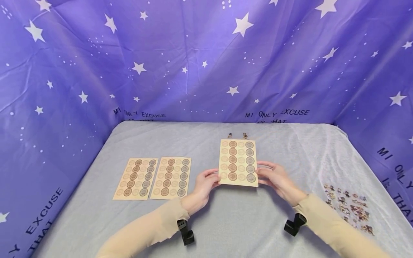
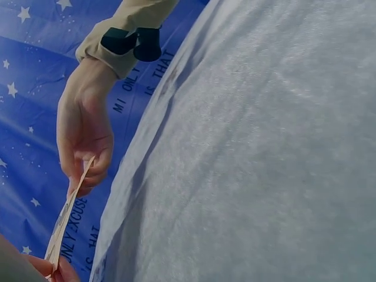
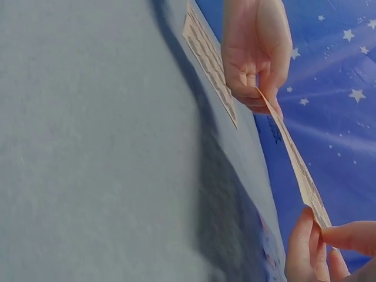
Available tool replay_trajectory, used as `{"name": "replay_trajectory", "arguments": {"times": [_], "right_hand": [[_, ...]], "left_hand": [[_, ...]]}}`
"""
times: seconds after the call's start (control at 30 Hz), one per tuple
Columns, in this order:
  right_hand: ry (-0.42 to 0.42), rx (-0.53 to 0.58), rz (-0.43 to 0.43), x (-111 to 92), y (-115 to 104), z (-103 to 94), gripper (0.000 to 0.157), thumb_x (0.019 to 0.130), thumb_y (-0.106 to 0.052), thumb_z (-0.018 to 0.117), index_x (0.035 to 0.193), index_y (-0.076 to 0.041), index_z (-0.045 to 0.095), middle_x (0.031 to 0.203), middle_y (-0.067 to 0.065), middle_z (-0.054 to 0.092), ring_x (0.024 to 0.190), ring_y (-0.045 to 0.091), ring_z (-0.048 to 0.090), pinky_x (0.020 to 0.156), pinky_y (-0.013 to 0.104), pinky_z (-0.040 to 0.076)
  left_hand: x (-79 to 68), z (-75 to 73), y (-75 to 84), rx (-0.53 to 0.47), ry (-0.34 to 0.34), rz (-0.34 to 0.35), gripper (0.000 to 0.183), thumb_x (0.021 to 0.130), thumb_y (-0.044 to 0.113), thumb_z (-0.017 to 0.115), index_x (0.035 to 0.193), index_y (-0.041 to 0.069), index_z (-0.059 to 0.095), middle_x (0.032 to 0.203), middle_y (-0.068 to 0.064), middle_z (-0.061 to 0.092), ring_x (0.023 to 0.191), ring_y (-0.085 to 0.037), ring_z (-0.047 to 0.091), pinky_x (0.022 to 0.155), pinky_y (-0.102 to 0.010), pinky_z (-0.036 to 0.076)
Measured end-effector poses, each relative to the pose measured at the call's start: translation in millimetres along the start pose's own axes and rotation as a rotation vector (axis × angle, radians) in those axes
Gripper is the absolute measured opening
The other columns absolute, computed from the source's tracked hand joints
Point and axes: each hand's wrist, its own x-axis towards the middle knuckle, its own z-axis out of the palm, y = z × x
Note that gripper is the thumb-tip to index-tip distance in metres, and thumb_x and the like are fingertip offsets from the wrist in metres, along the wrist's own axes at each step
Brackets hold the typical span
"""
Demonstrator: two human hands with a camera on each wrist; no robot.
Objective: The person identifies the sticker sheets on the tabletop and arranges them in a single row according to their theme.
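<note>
Both hands hold a cream sticker sheet (image 1: pixel 237 163) printed with columns of round labels, raised above the cloth. My left hand (image 1: pixel 204 186) pinches its lower left edge between thumb and fingers. On the opposite edge, my right hand (image 1: pixel 279 181) pinches it near the lower right corner. Seen nearly edge-on in the right wrist view, the sheet (image 3: pixel 299 167) spans between the left hand (image 3: pixel 258 53) and the right hand (image 3: pixel 317 252). The left wrist view also shows the sheet (image 2: pixel 67 214) gripped at both ends.
Two similar sticker sheets, one (image 1: pixel 135 179) left of the other (image 1: pixel 171 178), lie side by side on the grey cloth (image 1: pixel 226 229). A cluster of small shiny pieces (image 1: pixel 350 208) lies at the right. Two little pieces (image 1: pixel 245 135) sit behind the held sheet. A starry purple curtain (image 1: pixel 193 71) surrounds the table.
</note>
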Motion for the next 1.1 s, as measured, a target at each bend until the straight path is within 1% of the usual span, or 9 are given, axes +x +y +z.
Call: {"name": "replay_trajectory", "arguments": {"times": [0.33,0.57,0.83,0.97,1.1], "right_hand": [[0.005,0.02,0.009,0.2,10.5,18.2,0.049,0.085,0.006,0.051,0.13,0.012,0.033,0.081,-0.002,0.067,0.075,0.009,0.063,0.074,0.029,0.055],[-0.003,0.051,0.015,1.8,14.8,28.4,0.049,0.083,0.009,0.05,0.129,0.013,0.034,0.08,-0.001,0.068,0.076,0.01,0.064,0.073,0.03,0.056],[0.0,0.04,0.023,3.3,20.3,39.8,0.048,0.083,0.009,0.052,0.128,0.012,0.037,0.082,0.001,0.068,0.076,0.011,0.064,0.073,0.03,0.056],[-0.016,0.038,0.012,4.3,25.1,44.9,0.046,0.084,0.008,0.052,0.127,0.014,0.037,0.082,0.001,0.068,0.075,0.009,0.063,0.071,0.029,0.056],[-0.015,0.028,0.004,4.6,29.2,50.1,0.045,0.083,0.009,0.051,0.126,0.014,0.038,0.08,0.001,0.067,0.074,0.009,0.063,0.07,0.029,0.056]], "left_hand": [[-7.2,-20.1,-1.4,0.028,0.013,-0.001,0.037,0.077,-0.012,0.052,0.114,-0.015,0.051,0.073,0.001,0.057,0.065,-0.004,0.055,0.064,-0.018,0.051],[-13.8,-30.3,1.0,0.031,0.031,-0.01,0.039,0.078,-0.011,0.053,0.117,-0.014,0.05,0.075,0.001,0.058,0.065,-0.004,0.056,0.065,-0.017,0.051],[-19.9,-42.3,3.3,0.046,0.045,-0.017,0.039,0.078,-0.011,0.052,0.117,-0.014,0.049,0.075,0.002,0.057,0.066,-0.004,0.055,0.065,-0.017,0.051],[-21.4,-48.1,2.8,0.059,0.064,-0.019,0.039,0.078,-0.011,0.052,0.117,-0.014,0.05,0.074,0.003,0.058,0.066,-0.003,0.056,0.064,-0.017,0.051],[-22.7,-53.4,1.2,0.057,0.075,-0.007,0.04,0.076,-0.011,0.053,0.116,-0.015,0.05,0.072,0.003,0.058,0.065,-0.003,0.056,0.064,-0.017,0.051]]}}
